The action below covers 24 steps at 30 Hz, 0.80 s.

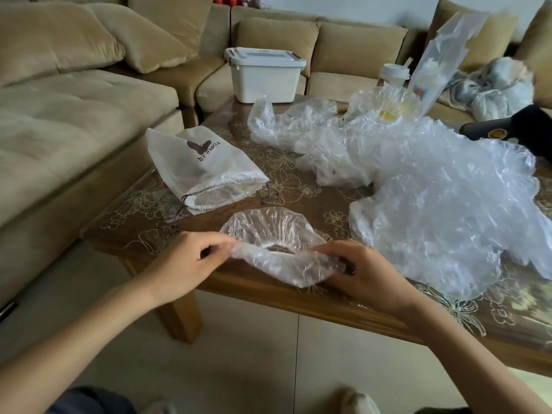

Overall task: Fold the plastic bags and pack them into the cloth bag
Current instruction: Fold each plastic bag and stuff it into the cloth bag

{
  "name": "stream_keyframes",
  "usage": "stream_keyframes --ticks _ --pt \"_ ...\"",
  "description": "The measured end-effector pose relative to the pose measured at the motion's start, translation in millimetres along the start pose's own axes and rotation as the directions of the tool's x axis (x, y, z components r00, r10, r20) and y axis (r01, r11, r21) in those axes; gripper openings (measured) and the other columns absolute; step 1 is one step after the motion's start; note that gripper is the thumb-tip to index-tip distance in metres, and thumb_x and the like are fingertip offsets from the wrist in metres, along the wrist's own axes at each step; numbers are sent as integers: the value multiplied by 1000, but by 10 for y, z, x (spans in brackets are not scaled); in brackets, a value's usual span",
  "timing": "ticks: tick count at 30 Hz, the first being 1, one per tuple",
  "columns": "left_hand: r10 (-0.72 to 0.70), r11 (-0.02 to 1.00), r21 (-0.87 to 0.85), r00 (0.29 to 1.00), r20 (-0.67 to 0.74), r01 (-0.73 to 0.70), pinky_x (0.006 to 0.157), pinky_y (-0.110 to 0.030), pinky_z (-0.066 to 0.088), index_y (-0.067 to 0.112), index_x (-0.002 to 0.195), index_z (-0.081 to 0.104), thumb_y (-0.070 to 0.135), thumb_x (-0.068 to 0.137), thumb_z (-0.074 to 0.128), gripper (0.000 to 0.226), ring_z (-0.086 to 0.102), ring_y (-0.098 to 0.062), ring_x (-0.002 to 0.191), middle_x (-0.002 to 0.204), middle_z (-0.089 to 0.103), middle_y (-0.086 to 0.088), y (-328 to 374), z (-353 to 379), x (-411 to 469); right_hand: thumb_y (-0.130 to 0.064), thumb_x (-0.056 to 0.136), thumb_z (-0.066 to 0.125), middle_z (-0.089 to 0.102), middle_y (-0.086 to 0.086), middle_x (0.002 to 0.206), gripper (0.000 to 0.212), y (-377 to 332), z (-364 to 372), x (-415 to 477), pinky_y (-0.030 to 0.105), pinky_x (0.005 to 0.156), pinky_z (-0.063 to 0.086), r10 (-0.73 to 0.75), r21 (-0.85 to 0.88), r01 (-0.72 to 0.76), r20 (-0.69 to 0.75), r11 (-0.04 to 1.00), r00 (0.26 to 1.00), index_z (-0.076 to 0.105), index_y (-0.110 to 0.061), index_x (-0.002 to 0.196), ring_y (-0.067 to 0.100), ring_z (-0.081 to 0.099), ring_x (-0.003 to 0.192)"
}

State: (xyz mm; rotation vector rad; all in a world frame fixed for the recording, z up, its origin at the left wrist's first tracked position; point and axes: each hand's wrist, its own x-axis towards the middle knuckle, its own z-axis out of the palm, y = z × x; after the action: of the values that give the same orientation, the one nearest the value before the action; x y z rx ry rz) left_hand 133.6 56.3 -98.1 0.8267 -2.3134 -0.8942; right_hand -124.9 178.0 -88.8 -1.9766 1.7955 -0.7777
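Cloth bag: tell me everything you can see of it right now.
The cloth bag is a cream drawstring pouch of thin fabric, printed with a brown emblem and "POPULAR". It lies flat on the table near its left edge, mouth open toward the person, dark cords trailing from both ends. Contents cannot be made out. Only the table touches it.

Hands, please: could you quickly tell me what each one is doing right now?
Left hand: pinching the clear plastic bag.
Right hand: gripping the same bag's other side.
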Motion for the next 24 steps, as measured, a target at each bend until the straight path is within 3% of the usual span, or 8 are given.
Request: stream_keyframes --ticks 3,5,8,12,17,19,22,24 --pt "-71 994 -85 995 -76 64 75 -21 47 21 87 72 57 89 49 43 65 -3 82 84 72 10 -27 32 118 -45 86 53 42 -11 54 38 -53 -7 168 18 46 27 156 162 -146 -52 976 986 51 -15 64 6 35 47" --pt "-131 991 -40 976 -172 126 59 -26 37 0 77 65 49 92 50 54 53 -15 60 63 56 -6 -41 97 210 -43 92 50 35 -8 49 44 -70 44 292 17 43 24 270 181 -242 -151 953 951 42 -15 59 7 28 44" --pt "-206 964 106 938 -279 243 55 -30 34 -2 71 57 33 95 49 43 53 -26 57 60 53 -14 -12 208 361 -41 96 47 37 -6 48 48 -88 152 432 17 42 25 353 44 -356 -279 934 893 37 -17 55 9 29 42" --pt "-222 868 356 911 -346 347 43 -25 30 12 86 57 32 96 49 24 50 -11 52 64 55 5 70 295 455 -34 98 45 48 -6 61 32 -91 258 504 26 49 31 364 -174 -457 -392 872 845 43 -17 71 11 43 51" --pt "-235 760 534 922 -307 371 54 -26 40 14 106 51 37 97 43 26 55 -16 73 98 57 -2 114 327 497 -21 98 38 58 3 95 16 -142 339 499 31 57 37 259 -369 -428 -427 825 867 49 -11 104 25 58 78" --pt "-252 766 520 921 -298 378 55 -25 38 14 96 53 37 95 47 24 52 -15 74 97 52 -1 117 312 501 -17 96 39 57 7 104 18 -150 337 471 31 60 40 231 -411 -414 -425 813 875 51 -10 108 25 57 87" --pt "-364 847 305 893 -264 435 58 -28 36 13 74 52 33 91 56 27 53 -18 79 84 51 1 108 204 479 -20 96 43 55 8 113 24 -156 238 466 33 79 43 254 -389 -413 -398 824 882 52 -10 116 24 51 102" --pt "-379 859 256 887 -265 444 63 -29 42 11 87 53 36 90 59 25 57 -20 83 88 55 1 177 122 410 -16 94 49 59 8 111 23 -222 170 463 31 84 40 174 -281 -342 -486 897 857 58 -8 113 24 52 102"
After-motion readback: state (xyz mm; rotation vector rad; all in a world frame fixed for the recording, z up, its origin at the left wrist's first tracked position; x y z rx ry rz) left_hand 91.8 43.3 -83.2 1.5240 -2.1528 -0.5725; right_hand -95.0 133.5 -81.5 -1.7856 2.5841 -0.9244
